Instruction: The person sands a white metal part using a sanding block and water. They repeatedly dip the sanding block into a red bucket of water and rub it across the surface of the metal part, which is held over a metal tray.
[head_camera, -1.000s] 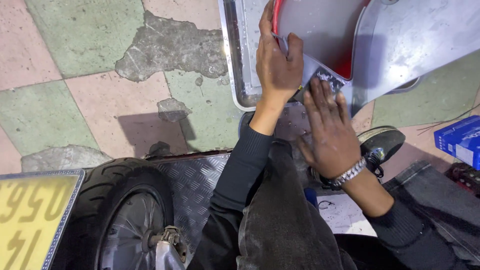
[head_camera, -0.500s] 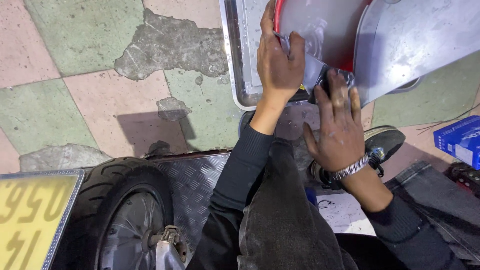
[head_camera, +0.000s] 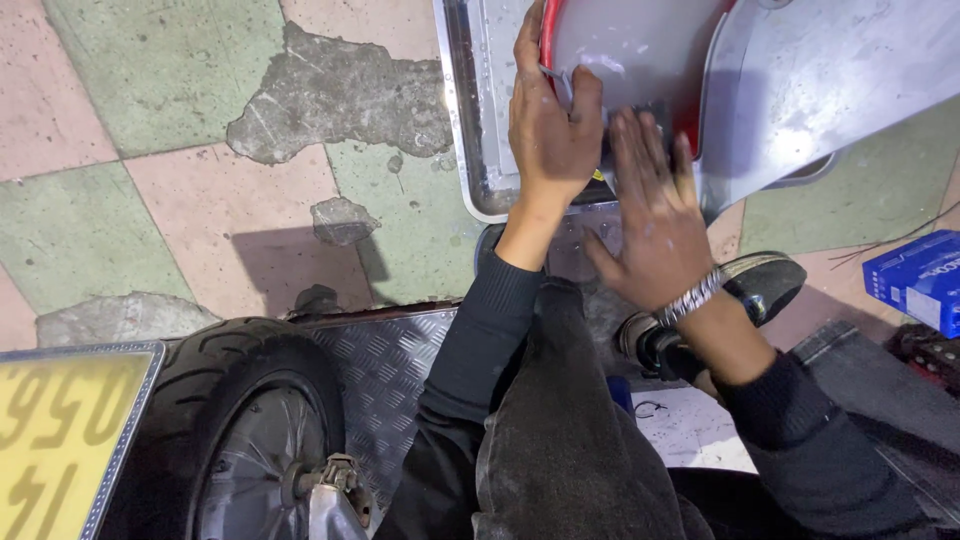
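Yellow plate (head_camera: 60, 430), lower left; black wheel (head_camera: 250, 430) beside it. Left hand (head_camera: 552, 130): fingers curled, gripping red-edged grey panel (head_camera: 640, 40) over metal tray (head_camera: 470, 110). Right hand (head_camera: 655, 225): has slid up, fingers spread flat against panel's lower edge, steadying it. Blue box (head_camera: 925, 280), far right.

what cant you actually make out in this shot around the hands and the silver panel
- What the left hand grips: only a thin metal bit shows past its fingers, head view.
- What lies under the right hand: its palm covers that spot.
- The silver panel: cut off by the top and right edges.
- The blue box: cut by the right edge.
- The tyre: its lower part runs off the bottom edge.
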